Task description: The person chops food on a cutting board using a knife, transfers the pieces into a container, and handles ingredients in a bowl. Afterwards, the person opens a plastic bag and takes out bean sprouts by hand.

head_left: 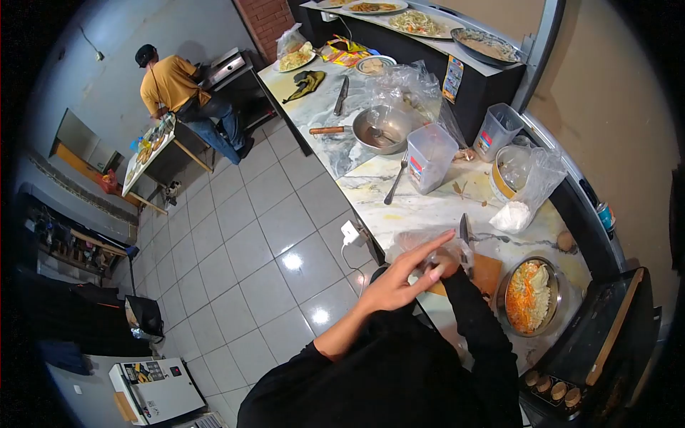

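My left hand (414, 276) is stretched out with its fingers straight, over my right wrist and beside a clear plastic bag or glove (460, 251). My right hand (447, 265), coming out of a black sleeve, is at the thin plastic; its fingers are mostly hidden behind my left hand and the film. Beneath my hands lies a wooden cutting board (486, 273). A knife (464, 227) lies just past it. To the right stands a metal bowl (501, 303) with shredded carrot and pale shredded vegetable (529, 296).
Across the marble counter (371, 207) stand a saucepan (382, 130), a fork (397, 178), plastic containers (431, 158), a bagged white lump (511, 217) and another knife (342, 96). A black stove (606, 342) borders the right. Plates of food line the raised shelf (446, 44). A person (171, 85) works far left.
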A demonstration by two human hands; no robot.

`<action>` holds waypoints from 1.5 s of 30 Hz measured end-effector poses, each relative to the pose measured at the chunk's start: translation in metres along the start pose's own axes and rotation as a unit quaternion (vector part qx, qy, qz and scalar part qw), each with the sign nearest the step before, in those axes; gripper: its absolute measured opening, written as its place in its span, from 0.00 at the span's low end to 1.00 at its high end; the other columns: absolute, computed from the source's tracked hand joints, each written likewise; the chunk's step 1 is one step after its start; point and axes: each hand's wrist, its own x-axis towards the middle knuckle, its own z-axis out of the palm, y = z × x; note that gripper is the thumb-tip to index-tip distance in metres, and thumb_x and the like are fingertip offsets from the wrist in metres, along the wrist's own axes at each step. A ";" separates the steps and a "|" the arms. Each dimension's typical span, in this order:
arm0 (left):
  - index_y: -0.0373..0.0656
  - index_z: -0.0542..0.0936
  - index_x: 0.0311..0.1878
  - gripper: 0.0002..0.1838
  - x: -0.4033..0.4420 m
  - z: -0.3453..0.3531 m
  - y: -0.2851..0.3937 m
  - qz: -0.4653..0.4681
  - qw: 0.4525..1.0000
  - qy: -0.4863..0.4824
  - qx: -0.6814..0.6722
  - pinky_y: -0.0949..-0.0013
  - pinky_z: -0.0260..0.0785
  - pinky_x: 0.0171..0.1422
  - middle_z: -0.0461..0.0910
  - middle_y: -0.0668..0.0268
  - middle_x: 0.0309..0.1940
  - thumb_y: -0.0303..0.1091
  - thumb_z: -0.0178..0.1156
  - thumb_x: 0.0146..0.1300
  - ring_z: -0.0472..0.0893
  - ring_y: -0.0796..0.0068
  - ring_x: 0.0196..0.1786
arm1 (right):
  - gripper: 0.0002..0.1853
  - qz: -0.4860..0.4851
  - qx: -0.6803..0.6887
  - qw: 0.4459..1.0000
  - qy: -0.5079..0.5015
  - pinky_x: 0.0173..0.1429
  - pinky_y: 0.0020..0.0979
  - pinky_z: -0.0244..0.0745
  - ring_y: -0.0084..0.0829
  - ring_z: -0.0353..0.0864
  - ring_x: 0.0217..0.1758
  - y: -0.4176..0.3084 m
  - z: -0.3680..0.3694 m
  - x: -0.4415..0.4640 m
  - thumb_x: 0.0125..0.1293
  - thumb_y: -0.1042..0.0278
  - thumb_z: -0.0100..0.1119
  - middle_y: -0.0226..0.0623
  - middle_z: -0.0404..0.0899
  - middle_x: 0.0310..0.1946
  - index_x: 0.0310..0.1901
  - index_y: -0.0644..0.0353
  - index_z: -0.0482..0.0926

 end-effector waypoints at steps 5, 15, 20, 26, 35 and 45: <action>0.40 0.58 0.75 0.31 0.000 -0.014 0.002 0.075 0.994 0.066 0.043 0.64 0.67 0.63 0.64 0.56 0.73 0.40 0.50 0.73 0.72 0.65 0.63 | 0.14 -0.011 -0.092 0.994 0.057 0.53 0.41 0.72 0.48 0.79 0.50 0.021 0.005 0.018 0.59 0.71 0.57 0.48 0.80 0.43 0.48 0.58 0.80; 0.41 0.59 0.75 0.30 -0.019 -0.014 -0.016 -0.028 0.996 0.075 0.027 0.64 0.62 0.67 0.64 0.57 0.72 0.37 0.52 0.73 0.66 0.64 0.72 | 0.16 -0.035 -0.142 0.983 0.110 0.54 0.42 0.73 0.49 0.78 0.51 0.037 0.031 0.014 0.60 0.67 0.59 0.46 0.79 0.45 0.50 0.59 0.79; 0.41 0.60 0.75 0.29 -0.024 -0.015 -0.019 -0.019 0.992 0.125 -0.025 0.68 0.70 0.56 0.65 0.57 0.71 0.38 0.52 0.74 0.74 0.73 0.54 | 0.18 -0.059 -0.161 0.976 0.137 0.55 0.43 0.72 0.49 0.78 0.53 0.044 0.033 0.017 0.61 0.65 0.60 0.45 0.79 0.47 0.52 0.59 0.78; 0.41 0.59 0.74 0.28 -0.023 -0.014 -0.015 -0.015 0.989 0.139 -0.048 0.66 0.71 0.60 0.64 0.59 0.72 0.34 0.51 0.74 0.67 0.69 0.69 | 0.19 -0.026 -0.186 0.976 0.110 0.58 0.44 0.71 0.48 0.77 0.55 0.031 0.023 0.020 0.62 0.64 0.59 0.46 0.79 0.49 0.54 0.59 0.76; 0.39 0.62 0.73 0.27 -0.025 -0.014 -0.021 -0.004 0.989 0.145 -0.040 0.69 0.72 0.53 0.67 0.60 0.70 0.34 0.50 0.74 0.74 0.74 0.54 | 0.21 0.028 -0.190 0.980 0.046 0.60 0.44 0.70 0.47 0.76 0.58 0.007 0.012 0.019 0.62 0.64 0.59 0.47 0.78 0.52 0.57 0.59 0.74; 0.37 0.63 0.72 0.25 -0.020 -0.017 -0.019 0.023 0.986 0.167 0.003 0.65 0.69 0.63 0.68 0.56 0.69 0.32 0.50 0.75 0.73 0.69 0.62 | 0.21 0.029 -0.220 0.974 0.053 0.64 0.44 0.68 0.49 0.74 0.60 -0.013 -0.005 0.033 0.65 0.71 0.50 0.48 0.76 0.56 0.60 0.57 0.73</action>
